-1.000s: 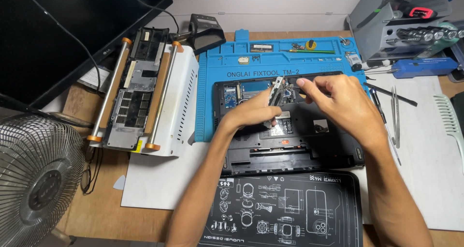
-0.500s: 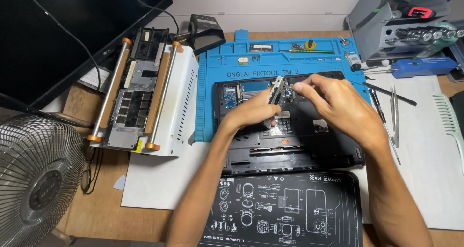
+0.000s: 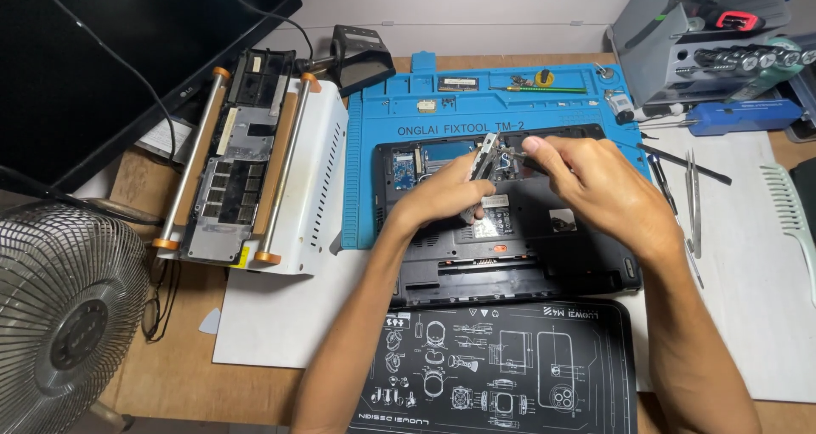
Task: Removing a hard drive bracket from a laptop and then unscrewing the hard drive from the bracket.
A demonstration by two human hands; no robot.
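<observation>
Left hand (image 3: pixel 442 198) and right hand (image 3: pixel 595 187), forearms extended from below, meet fingertip to fingertip above the opened black plastic laptop base (image 3: pixel 527 255), fingers curled in a pinch.

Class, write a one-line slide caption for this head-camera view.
Left hand and right hand hold a small silver metal part above an opened black laptop base on a blue repair mat.

small metal bracket (image 3: pixel 486 158) upright above opened laptop (image 3: pixel 544 255)

An electronics repair workshop: a blue repair mat (image 3: pixel 374 145) on the worktop (image 3: pixel 170 366), an opened laptop (image 3: pixel 544 255), tweezers (image 3: pixel 693 204), a screwdriver rack (image 3: pixel 731 56).
</observation>
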